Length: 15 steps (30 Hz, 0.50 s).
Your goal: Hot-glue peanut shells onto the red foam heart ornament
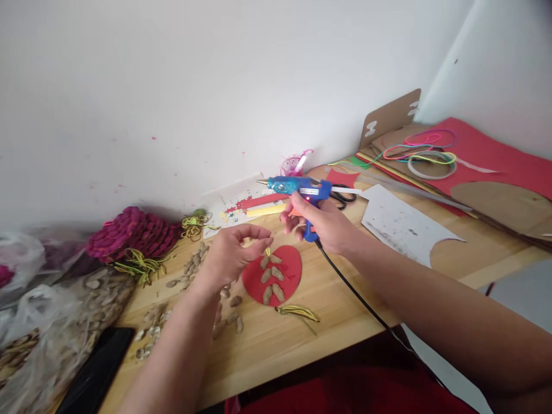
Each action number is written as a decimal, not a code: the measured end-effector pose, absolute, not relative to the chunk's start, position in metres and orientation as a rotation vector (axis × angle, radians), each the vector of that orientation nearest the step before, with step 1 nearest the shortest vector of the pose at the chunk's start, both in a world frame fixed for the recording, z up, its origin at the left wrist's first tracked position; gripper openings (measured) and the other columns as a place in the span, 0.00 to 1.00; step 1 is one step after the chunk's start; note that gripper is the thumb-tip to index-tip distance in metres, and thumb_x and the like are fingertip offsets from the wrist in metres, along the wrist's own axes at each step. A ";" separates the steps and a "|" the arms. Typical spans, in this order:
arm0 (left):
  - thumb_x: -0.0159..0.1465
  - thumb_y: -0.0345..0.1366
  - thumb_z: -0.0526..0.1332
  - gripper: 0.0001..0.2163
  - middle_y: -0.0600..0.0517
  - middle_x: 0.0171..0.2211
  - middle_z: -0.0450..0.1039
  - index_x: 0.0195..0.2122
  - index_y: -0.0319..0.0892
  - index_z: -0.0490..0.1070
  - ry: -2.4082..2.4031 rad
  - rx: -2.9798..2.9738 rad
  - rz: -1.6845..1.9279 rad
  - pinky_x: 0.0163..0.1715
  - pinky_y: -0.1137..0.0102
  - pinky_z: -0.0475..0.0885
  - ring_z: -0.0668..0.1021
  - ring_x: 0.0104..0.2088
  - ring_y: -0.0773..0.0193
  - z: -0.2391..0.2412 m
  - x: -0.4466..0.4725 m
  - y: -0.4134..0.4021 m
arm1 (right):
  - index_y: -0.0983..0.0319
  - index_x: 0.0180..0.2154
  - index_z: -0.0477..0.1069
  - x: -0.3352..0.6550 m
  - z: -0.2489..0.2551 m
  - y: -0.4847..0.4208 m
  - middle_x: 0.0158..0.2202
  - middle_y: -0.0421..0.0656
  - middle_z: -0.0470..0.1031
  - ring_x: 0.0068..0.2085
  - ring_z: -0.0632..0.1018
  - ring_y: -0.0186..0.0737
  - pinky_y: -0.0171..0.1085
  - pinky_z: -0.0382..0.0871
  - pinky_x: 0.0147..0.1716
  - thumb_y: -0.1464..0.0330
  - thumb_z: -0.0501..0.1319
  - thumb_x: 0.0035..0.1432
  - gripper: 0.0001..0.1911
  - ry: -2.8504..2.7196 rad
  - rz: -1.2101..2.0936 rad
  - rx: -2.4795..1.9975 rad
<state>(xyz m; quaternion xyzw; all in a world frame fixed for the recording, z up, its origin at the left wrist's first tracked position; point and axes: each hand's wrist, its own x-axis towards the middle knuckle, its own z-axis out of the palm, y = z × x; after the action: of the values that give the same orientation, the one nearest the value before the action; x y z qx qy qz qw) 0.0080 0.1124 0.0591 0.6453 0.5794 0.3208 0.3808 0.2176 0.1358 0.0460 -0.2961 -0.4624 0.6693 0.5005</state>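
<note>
Work stands partly done on a wooden counter (254,359), where a person reaches in with both bare arms. A blue glue gun (295,187), its red light showing, is held aloft beyond the counter's near edge, nozzle pointing left. The right hand (330,224) wraps its handle, forearm slanting in from the lower right, fingers curled near the orange trigger. The left hand (237,250) comes from the lower left, thumb and forefinger pinched together. Under those fingertips, flat on the counter, lies a red disc (294,279). Just off its near edge rests a bundle of green and yellow strands (302,312). Six peanuts (277,273) already sit on the disc in three slanted pairs; loose ones lie to its left, unused so far. Smallest of all, a yellow strand (268,252) hangs from the left fingertips above the top pair, apparently gripped; whether it is fastened down cannot be told.
</note>
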 end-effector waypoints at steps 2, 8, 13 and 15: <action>0.51 0.45 0.76 0.14 0.52 0.30 0.79 0.33 0.42 0.81 1.288 1.295 1.013 0.33 0.69 0.67 0.74 0.29 0.65 0.059 -0.006 0.110 | 0.59 0.34 0.70 0.220 0.052 0.129 0.30 0.40 0.76 0.25 0.78 0.35 0.30 0.65 0.17 0.44 0.65 0.57 0.24 -1.147 1.680 -0.648; 0.49 0.46 0.78 0.16 0.53 0.29 0.76 0.28 0.41 0.77 0.973 0.862 1.187 0.31 0.75 0.68 0.75 0.31 0.70 0.038 -0.026 0.112 | 0.61 0.32 0.72 0.221 0.054 0.112 0.29 0.42 0.76 0.21 0.73 0.31 0.31 0.64 0.18 0.44 0.61 0.61 0.25 -1.355 1.680 -0.621; 0.51 0.43 0.77 0.14 0.53 0.29 0.76 0.30 0.40 0.77 0.888 0.835 1.200 0.33 0.75 0.70 0.75 0.32 0.69 0.034 -0.029 0.113 | 0.61 0.31 0.70 0.218 0.054 0.107 0.26 0.42 0.74 0.22 0.73 0.32 0.32 0.65 0.20 0.43 0.59 0.62 0.27 -1.576 1.571 -0.744; 0.51 0.43 0.77 0.15 0.52 0.29 0.76 0.29 0.40 0.77 0.892 0.834 1.200 0.33 0.75 0.70 0.75 0.32 0.69 0.036 -0.029 0.112 | 0.61 0.30 0.70 0.217 0.054 0.107 0.23 0.41 0.72 0.21 0.72 0.33 0.32 0.65 0.19 0.43 0.58 0.62 0.27 -1.643 1.504 -0.779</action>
<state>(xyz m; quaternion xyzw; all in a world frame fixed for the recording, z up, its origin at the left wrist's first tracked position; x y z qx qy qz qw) -0.0291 0.1118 0.0355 0.3678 0.3936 0.5292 0.6556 0.2166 0.1067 0.0539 -0.3052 -0.6436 0.5893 0.3812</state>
